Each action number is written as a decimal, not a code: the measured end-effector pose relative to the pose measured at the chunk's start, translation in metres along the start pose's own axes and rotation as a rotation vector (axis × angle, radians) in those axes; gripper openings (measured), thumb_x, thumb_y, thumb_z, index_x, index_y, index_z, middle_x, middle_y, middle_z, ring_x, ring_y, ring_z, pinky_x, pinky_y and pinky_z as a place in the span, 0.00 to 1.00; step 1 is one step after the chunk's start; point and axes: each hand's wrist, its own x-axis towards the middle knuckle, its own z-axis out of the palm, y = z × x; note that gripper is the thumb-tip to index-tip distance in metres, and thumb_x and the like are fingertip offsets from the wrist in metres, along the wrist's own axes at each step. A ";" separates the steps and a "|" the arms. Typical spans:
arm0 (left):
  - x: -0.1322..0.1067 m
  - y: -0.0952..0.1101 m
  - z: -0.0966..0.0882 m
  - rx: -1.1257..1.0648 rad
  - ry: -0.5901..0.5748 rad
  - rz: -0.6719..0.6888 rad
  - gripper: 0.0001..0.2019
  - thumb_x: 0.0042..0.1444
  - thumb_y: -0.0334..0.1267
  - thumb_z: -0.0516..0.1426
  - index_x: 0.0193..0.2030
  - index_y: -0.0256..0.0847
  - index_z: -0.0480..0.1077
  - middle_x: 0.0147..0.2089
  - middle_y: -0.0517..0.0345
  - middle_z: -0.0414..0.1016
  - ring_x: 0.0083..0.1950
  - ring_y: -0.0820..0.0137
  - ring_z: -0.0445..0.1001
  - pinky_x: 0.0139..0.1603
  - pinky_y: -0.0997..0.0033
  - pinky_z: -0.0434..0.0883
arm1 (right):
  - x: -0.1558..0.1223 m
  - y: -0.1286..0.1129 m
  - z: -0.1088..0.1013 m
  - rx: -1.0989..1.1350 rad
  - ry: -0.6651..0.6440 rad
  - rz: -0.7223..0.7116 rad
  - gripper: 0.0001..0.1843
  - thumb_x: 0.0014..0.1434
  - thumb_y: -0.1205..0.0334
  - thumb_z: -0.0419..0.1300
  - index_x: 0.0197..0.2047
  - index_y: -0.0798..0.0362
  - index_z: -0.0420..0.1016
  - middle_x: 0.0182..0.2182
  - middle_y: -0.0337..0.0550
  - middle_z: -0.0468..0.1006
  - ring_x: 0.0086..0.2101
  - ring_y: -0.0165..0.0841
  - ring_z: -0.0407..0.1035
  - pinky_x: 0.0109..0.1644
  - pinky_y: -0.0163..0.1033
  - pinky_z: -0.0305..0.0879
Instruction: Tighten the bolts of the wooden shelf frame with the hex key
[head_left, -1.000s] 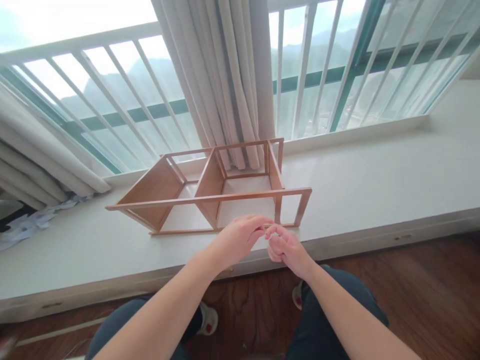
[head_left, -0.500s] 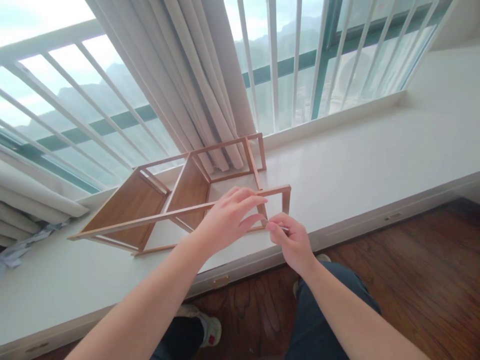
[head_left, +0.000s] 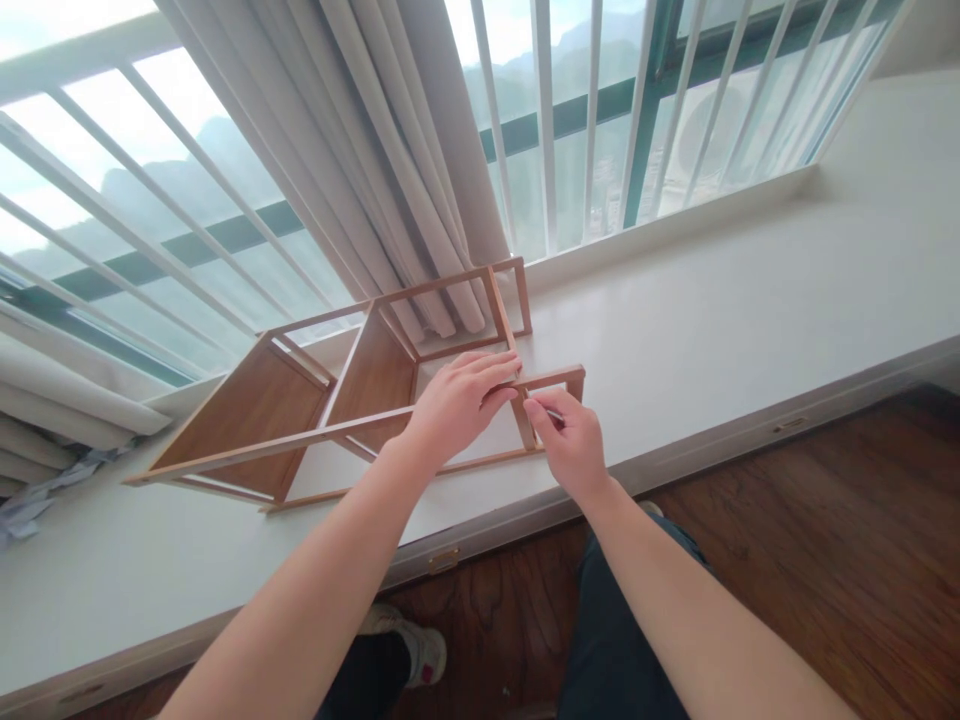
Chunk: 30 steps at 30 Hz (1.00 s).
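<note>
A wooden shelf frame (head_left: 274, 440) lies on its side on the white window ledge, its two solid brown panels upright. My left hand (head_left: 461, 400) grips its near rail by the crossbar joint, fingers over the top and thumb below. Just right of it, my right hand (head_left: 570, 440) pinches a thin metal tool (head_left: 555, 415), which looks like a hex key, against the near end of the crossbar (head_left: 523, 420). My fingers hide most of the tool and its tip.
Beige curtains (head_left: 360, 150) hang behind the frame, touching its far side. White bars (head_left: 544, 130) stand before the window. The ledge (head_left: 712, 310) stretches right, with a dark wooden floor (head_left: 825, 540) below its front edge. My legs are close to that edge.
My right hand has moved up and slightly left with the tool, closer to the near rail. My left hand has shifted slightly up and its fingers have closed in on the joint.
</note>
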 end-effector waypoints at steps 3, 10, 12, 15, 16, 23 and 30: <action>-0.001 0.002 -0.001 -0.011 -0.002 -0.010 0.19 0.69 0.44 0.56 0.63 0.43 0.76 0.66 0.56 0.77 0.65 0.60 0.75 0.69 0.53 0.71 | 0.003 0.002 0.003 -0.012 0.045 0.020 0.20 0.68 0.44 0.60 0.38 0.54 0.77 0.31 0.40 0.75 0.28 0.25 0.64 0.30 0.31 0.61; -0.002 0.004 -0.002 -0.019 -0.015 -0.047 0.19 0.70 0.43 0.56 0.63 0.43 0.76 0.67 0.58 0.76 0.65 0.60 0.74 0.69 0.56 0.71 | 0.007 0.000 0.013 -0.069 0.096 -0.001 0.20 0.67 0.44 0.61 0.35 0.54 0.77 0.27 0.38 0.74 0.23 0.22 0.60 0.26 0.29 0.58; -0.002 0.004 -0.003 -0.017 -0.023 -0.047 0.19 0.70 0.43 0.55 0.63 0.44 0.76 0.67 0.58 0.76 0.64 0.60 0.74 0.68 0.56 0.71 | 0.006 0.000 0.016 -0.086 0.142 -0.005 0.21 0.66 0.44 0.61 0.35 0.55 0.78 0.27 0.38 0.75 0.23 0.22 0.61 0.27 0.29 0.59; -0.002 0.004 -0.004 0.004 -0.038 -0.048 0.20 0.70 0.44 0.54 0.64 0.45 0.75 0.67 0.58 0.76 0.62 0.60 0.75 0.67 0.55 0.71 | 0.003 0.001 0.019 -0.104 0.211 0.007 0.22 0.64 0.42 0.63 0.33 0.55 0.79 0.25 0.38 0.75 0.22 0.22 0.62 0.26 0.29 0.59; -0.002 0.004 -0.004 0.012 -0.044 -0.048 0.20 0.71 0.44 0.54 0.64 0.45 0.75 0.67 0.58 0.76 0.62 0.59 0.75 0.67 0.55 0.71 | 0.003 0.002 0.020 -0.110 0.228 0.012 0.23 0.64 0.42 0.64 0.32 0.55 0.79 0.25 0.38 0.75 0.21 0.23 0.62 0.25 0.29 0.59; -0.003 0.003 -0.004 0.043 -0.079 -0.063 0.20 0.72 0.45 0.52 0.65 0.47 0.74 0.69 0.61 0.74 0.62 0.60 0.75 0.65 0.56 0.72 | 0.007 0.014 0.015 -0.242 0.245 -0.148 0.21 0.65 0.44 0.64 0.34 0.54 0.80 0.28 0.39 0.79 0.23 0.23 0.67 0.31 0.29 0.64; -0.004 0.004 -0.006 -0.003 -0.105 -0.118 0.20 0.71 0.46 0.53 0.66 0.50 0.73 0.70 0.63 0.73 0.64 0.61 0.74 0.65 0.59 0.71 | 0.009 0.016 0.015 -0.178 0.240 -0.092 0.25 0.64 0.40 0.63 0.31 0.55 0.78 0.27 0.39 0.77 0.24 0.25 0.64 0.32 0.31 0.62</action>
